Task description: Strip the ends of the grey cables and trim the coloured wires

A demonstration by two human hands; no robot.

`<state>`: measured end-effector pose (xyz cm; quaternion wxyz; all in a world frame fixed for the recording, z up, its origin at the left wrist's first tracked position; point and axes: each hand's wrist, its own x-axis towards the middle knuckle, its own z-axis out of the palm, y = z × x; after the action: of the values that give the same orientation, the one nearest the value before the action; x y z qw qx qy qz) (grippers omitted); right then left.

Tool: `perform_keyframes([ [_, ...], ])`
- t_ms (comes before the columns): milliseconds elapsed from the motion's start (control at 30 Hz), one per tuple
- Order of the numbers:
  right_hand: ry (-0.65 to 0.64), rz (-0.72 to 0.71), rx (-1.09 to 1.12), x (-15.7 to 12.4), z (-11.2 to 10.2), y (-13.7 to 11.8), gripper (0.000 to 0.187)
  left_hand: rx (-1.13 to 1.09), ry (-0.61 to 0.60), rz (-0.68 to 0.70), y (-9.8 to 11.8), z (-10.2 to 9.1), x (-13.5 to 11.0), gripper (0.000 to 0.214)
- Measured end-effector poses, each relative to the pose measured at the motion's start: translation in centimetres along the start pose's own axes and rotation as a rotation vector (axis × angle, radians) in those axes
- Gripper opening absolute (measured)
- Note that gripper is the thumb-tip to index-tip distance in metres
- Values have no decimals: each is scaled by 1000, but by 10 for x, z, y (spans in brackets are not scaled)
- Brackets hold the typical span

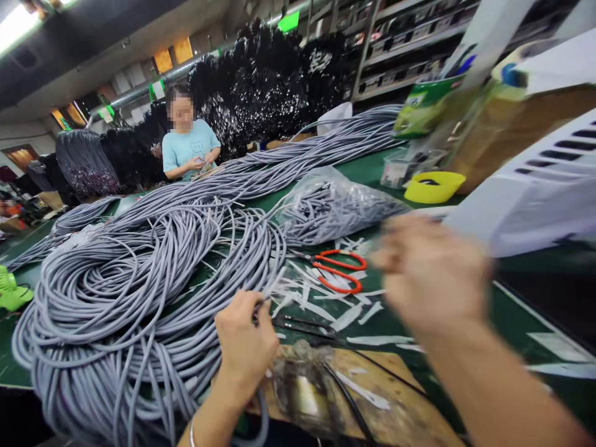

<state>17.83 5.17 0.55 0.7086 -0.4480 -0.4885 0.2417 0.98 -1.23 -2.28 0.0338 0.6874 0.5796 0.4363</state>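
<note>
Left of the orange-handled scissors [334, 271], the left hand [246, 335] grips gray cable [264, 406], probably springy, best held near ends; blurred right hand's [433, 273] grip unclear.

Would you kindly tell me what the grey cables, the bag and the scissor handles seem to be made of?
Grey cables: satin plastic or rubber outside, bending smoothly.
Bag: likely glossy plastic film, see-through and crinkled.
Scissor handles: probably smooth plastic, from their uniform orange-red, or coated metal.
</note>
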Motion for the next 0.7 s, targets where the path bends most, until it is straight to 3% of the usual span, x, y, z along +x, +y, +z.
perform_keyframes([
  [67, 316, 25, 136, 10, -8, -3, 37, -119, -49, -115, -1, 1, 2, 10],
  [100, 316, 101, 162, 10, -7, -4, 31, -212, -65, -176, -1, 2, 3, 6],
  [200, -10, 221, 185, -6, 7, -4, 21, -544, -56, -337, 1, 3, 8, 13],
  [267, -361, 299, 165, -20, 20, -4, 24, -737, -56, -398, 3, 4, 9, 22],
  [333, -626, 366, 149, -30, 28, -4, 23, -850, -88, -426, 5, 3, 10, 32],
  [400, -740, 424, 171, -35, 31, -3, 24, -900, -104, -435, 7, 2, 9, 38],
  [533, -685, 487, 273, -36, 30, -3, 32, -915, -150, -425, 9, 1, 9, 41],
  [700, -545, 275, 152, -38, 32, -3, 31, -801, -131, -422, 8, 3, 9, 43],
])
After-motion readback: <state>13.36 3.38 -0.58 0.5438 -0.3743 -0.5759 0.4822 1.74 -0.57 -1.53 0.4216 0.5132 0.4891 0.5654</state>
